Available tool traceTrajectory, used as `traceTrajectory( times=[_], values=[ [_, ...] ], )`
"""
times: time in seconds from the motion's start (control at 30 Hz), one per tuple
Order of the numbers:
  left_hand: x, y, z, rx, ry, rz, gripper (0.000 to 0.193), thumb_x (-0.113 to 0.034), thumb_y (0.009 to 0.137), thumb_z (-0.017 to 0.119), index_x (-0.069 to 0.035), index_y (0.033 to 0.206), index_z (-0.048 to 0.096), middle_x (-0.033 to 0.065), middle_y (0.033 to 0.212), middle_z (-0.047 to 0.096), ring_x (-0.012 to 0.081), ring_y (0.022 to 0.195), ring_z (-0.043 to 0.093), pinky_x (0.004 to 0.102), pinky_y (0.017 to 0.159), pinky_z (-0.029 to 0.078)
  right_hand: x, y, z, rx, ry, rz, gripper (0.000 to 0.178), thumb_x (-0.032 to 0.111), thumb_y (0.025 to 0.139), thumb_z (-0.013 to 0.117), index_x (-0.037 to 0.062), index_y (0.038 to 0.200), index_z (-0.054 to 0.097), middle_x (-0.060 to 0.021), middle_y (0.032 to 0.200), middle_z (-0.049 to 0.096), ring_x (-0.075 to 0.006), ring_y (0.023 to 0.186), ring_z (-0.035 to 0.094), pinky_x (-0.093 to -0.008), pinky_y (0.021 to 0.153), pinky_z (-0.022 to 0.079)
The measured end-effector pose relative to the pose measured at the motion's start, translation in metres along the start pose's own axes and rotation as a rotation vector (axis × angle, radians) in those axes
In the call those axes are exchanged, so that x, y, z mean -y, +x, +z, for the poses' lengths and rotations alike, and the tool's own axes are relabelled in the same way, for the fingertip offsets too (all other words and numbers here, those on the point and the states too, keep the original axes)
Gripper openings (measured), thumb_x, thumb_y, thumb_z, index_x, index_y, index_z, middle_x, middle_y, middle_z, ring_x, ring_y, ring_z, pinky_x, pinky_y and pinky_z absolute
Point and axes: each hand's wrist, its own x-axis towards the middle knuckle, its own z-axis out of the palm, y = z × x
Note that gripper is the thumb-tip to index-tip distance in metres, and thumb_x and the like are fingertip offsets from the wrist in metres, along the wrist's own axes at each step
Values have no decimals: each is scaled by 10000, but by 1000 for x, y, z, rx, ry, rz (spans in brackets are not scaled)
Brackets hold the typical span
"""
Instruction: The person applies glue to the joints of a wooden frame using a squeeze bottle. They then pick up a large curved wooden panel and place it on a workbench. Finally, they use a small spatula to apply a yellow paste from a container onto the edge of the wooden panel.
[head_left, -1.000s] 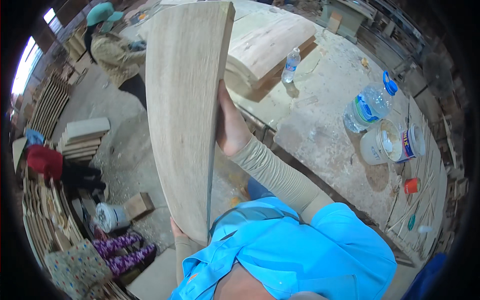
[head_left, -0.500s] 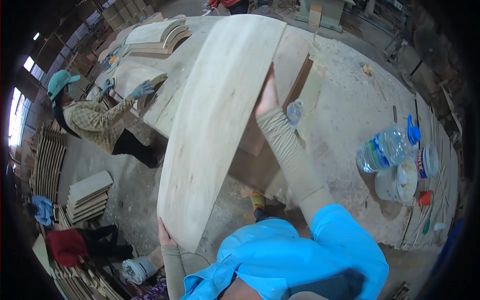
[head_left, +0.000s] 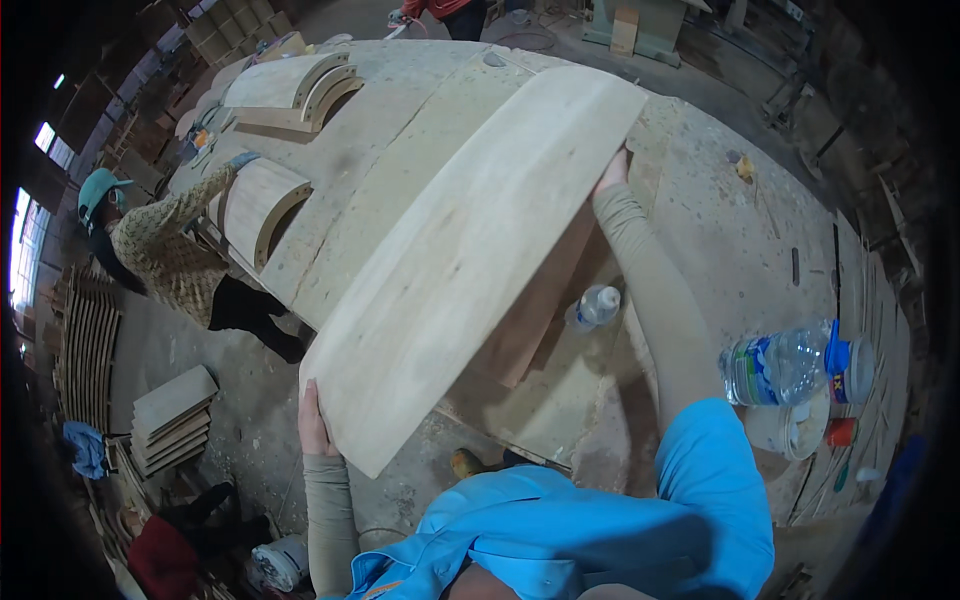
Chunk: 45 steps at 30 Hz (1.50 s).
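A long, pale curved wooden panel [head_left: 465, 260] is held up in front of me, slanting from lower left to upper right. My left hand [head_left: 315, 420] grips its near left end, with fingers along the edge. At the far right edge, my right hand [head_left: 612, 174] is closed on the panel, and its fingers are partly hidden. Below it a browner wooden piece [head_left: 535, 330] lies on the worktable [head_left: 690, 220], mostly covered by the panel. A small clear plastic bottle [head_left: 595, 308] sits beside that piece, near my right forearm.
A large water bottle [head_left: 775, 367], a white tub [head_left: 790, 428] and a red cup [head_left: 842, 432] stand at the right. Left, a co-worker [head_left: 165, 235] reaches over a curved panel [head_left: 255, 205]. More curved panels [head_left: 285, 85] are stacked behind. Boards [head_left: 172, 420] lie piled on the floor.
The panel's far end has swung right and lower with my right hand, uncovering more of the tabletop. My left hand has risen slightly. The co-worker's arm now stretches farther across their panel.
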Motion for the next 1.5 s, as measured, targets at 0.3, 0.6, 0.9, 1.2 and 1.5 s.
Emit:
traceTrajectory(
  times=[0.3, 0.6, 0.9, 1.2, 1.5],
  values=[
    [17, -19, 112, -85, 95, 23, 518, -207, 976, 467, -60, 1430, 266, 122, 1394, 411, 232, 1253, 439, 348, 1030, 385, 13, 124, -123, 48, -219, -96, 549, 463, 941, 403, 36, 1268, 511, -131, 1264, 561, -292, 1127, 545, -390, 963, 450],
    [37, -25, 166, -119, 299, -46, 784, -89, 886, 583, -95, 1493, 87, 115, 1429, 368, 204, 1260, 416, 318, 1015, 363, 23, 131, -154, -233, -209, 146, 440, 338, 981, 384, 33, 1276, 498, -102, 1277, 557, -282, 1179, 521, -404, 1017, 419],
    [55, -24, 162, -142, 372, -89, 848, -104, 883, 597, -144, 1510, 27, 80, 1390, 388, 151, 1119, 471, 276, 907, 419, 13, 120, -169, -242, -636, 162, 375, 256, 919, 542, 44, 1229, 546, -57, 1170, 614, -197, 1074, 570, -437, 955, 427],
    [58, -23, 126, -149, 500, -88, 693, -312, 953, 497, -214, 1515, 104, 32, 1374, 423, 136, 1161, 435, 294, 856, 408, 45, 10, -116, -232, -639, 141, 702, 275, 892, 604, 134, 1477, 242, -85, 1521, 232, -242, 1399, 201, -473, 1074, 230],
    [55, 22, 77, -181, 402, 121, 706, -362, 960, 457, -188, 1516, 58, 63, 1495, 295, 196, 1296, 367, 353, 978, 322, 104, -238, -58, -124, -652, -288, 397, 206, 986, 451, 11, 1333, 438, -160, 1280, 531, -234, 1191, 511, -338, 1044, 376]
  ],
)
